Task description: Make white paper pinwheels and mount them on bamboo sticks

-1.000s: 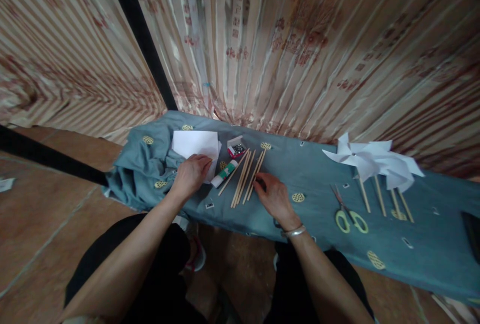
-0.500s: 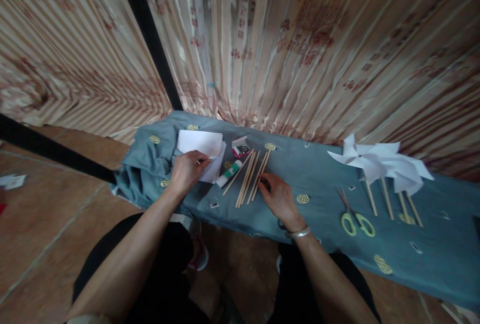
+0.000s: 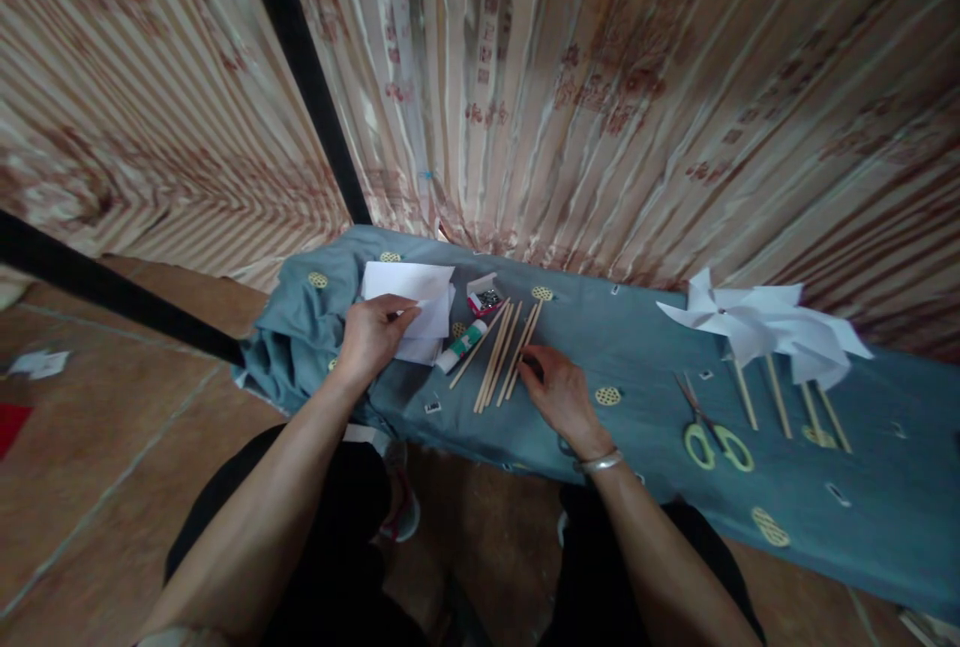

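Note:
My left hand (image 3: 375, 335) is closed in a pinch on the edge of a white paper sheet (image 3: 409, 285), which lies over other sheets in a small stack at the left of the cloth. To the right, my right hand (image 3: 561, 392) rests beside a row of thin wooden sticks (image 3: 496, 367), its fingers curled together near the rightmost stick. Whatever those fingers hold, if anything, is hidden. Between paper and sticks lie a green and white glue stick (image 3: 461, 347) and a small open box (image 3: 484, 297) of tiny dark items.
Scissors (image 3: 712, 437) with green handles lie to the right, blades slightly apart. Several white paper pinwheels (image 3: 765, 327) on sticks overlap farther right. A blue-grey cloth (image 3: 630, 327) covers the bench. Dark poles (image 3: 307, 77) and a patterned curtain (image 3: 570, 127) stand behind.
The top sheet has shifted slightly to the right over the stack, with my left hand pinching it. My right hand has barely moved. The whole view has shifted a little.

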Demonstrator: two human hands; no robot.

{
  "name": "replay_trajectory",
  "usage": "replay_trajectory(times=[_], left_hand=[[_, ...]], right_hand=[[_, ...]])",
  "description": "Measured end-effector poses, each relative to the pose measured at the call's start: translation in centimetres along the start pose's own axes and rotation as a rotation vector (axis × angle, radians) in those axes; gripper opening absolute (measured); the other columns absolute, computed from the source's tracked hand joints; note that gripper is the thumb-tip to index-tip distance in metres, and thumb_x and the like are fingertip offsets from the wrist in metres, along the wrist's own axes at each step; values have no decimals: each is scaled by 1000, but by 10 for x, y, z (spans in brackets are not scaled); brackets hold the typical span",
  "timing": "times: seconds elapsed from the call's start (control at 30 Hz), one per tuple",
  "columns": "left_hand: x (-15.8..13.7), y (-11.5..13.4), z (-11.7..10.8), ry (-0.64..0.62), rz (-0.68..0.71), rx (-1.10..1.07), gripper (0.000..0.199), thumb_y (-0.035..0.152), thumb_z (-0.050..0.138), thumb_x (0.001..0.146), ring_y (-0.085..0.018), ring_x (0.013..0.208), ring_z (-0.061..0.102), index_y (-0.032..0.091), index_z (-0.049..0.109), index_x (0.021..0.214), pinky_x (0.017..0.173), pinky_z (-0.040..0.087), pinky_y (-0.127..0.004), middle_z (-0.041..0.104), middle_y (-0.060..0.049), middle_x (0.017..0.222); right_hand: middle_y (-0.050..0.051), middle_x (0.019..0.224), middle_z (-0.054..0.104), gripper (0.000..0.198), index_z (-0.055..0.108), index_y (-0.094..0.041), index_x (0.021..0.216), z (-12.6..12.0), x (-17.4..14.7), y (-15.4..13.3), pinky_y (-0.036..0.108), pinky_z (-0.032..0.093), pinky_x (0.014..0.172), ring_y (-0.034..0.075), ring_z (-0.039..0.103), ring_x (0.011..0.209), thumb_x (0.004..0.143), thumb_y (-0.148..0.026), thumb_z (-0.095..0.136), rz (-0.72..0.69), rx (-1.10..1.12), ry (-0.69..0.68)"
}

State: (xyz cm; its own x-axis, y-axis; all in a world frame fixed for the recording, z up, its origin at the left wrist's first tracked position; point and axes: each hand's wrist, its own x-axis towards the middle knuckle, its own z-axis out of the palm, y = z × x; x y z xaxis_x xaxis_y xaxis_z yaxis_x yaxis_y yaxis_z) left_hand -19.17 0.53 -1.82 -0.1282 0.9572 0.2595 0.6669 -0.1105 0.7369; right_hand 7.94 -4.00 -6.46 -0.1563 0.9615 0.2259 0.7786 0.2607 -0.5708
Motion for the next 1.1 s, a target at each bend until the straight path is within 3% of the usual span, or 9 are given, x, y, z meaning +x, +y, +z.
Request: replay_trajectory(times=[0.2,0.33,0.43,0.6,0.7,0.8,0.87,1.0,1.1], left_hand=[[-3,28,-13,80,-24,-122,19,30,65,76,-11,50,60,13,73,80,49,45,-20,72,-3,67],[-13,52,-6,28,118,-188,21,36,67,77,-14,65,67,16,73,78,59,52,-22,74,-4,79],[-26,71,15,-88,288,-209,18,34,66,80,-17,78,69,18,73,75,76,55,-27,75,-3,83],[-54,91,65,-326,554,-292,14,21,62,85,-15,77,69,16,73,78,75,55,-24,74,-5,81],[-74,92,93,-484,637,-256,16,20,58,89,-15,84,70,16,73,86,80,54,-24,75,-6,89],[-92,89,112,-629,691,-155,19,19,54,91,-15,87,71,17,72,94,81,54,-25,75,-5,96],[-99,90,119,-667,716,-99,20,20,53,92,-16,89,70,18,72,97,82,54,-26,75,-6,97],[-101,98,122,-628,746,-68,23,24,50,94,-17,88,69,18,72,97,81,53,-28,74,-7,94],[-97,109,121,-615,700,-133,25,26,49,94,-17,84,69,17,72,98,78,53,-28,74,-7,91]], right_hand=[[13,104,72,29,65,-15,110,-3,0,-2,40,51,88,25,67,94,88,-26,49,32,50,74],[12,106,72,33,63,-17,116,-21,-1,3,38,52,84,23,68,88,88,-30,49,89,57,220],[11,101,73,35,64,-16,115,-46,-7,11,35,52,81,22,68,82,88,-34,50,156,37,338],[11,93,73,42,64,-15,117,-85,-29,35,37,51,79,22,66,78,87,-41,51,296,6,472],[12,93,73,42,66,-14,112,-98,-43,50,39,51,78,24,66,78,87,-44,52,339,-5,495],[11,93,74,38,69,-16,106,-104,-56,56,38,52,79,23,67,78,87,-45,54,299,34,427],[10,98,73,36,69,-19,107,-105,-65,54,37,52,83,23,67,84,86,-46,57,226,95,284],[9,117,69,42,66,-22,114,-103,-80,43,38,49,96,23,63,108,80,-46,68,85,214,-63],[8,120,68,49,64,-23,117,-100,-88,40,39,48,99,23,62,112,74,-43,75,34,238,-130]])
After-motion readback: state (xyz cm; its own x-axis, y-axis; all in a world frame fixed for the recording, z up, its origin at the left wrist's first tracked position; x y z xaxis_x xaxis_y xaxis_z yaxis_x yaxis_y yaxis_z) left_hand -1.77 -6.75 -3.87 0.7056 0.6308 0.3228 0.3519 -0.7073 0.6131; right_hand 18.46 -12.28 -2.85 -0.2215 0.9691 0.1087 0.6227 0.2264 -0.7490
